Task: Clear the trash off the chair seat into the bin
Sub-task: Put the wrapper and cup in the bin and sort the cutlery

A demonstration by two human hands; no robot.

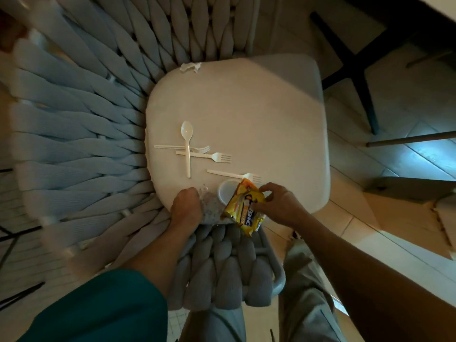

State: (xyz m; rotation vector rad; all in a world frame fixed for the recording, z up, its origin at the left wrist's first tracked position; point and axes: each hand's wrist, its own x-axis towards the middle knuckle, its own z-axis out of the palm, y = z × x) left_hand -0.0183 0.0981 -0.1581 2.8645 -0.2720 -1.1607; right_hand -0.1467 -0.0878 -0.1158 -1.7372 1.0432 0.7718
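A beige chair seat cushion (259, 119) carries the trash. My right hand (278, 206) is shut on a yellow snack wrapper (243, 209) at the seat's near edge. Beside it, my left hand (186, 209) is closed on a crumpled clear plastic bag (211, 208). A white plastic lid (225, 192) lies partly under the wrapper. On the seat lie a white plastic spoon (187, 146) and three white forks, one (207, 156) crossing the spoon, one (181, 147) behind it and one (234, 175) near the wrapper. A crumpled tissue (190, 67) sits at the far edge. No bin is in view.
The chair's thick woven grey backrest (81, 119) wraps round the left and near sides. To the right is tiled floor (394, 156) with dark table legs (355, 67) and flattened cardboard (419, 230). My trouser legs (308, 292) stand close to the chair.
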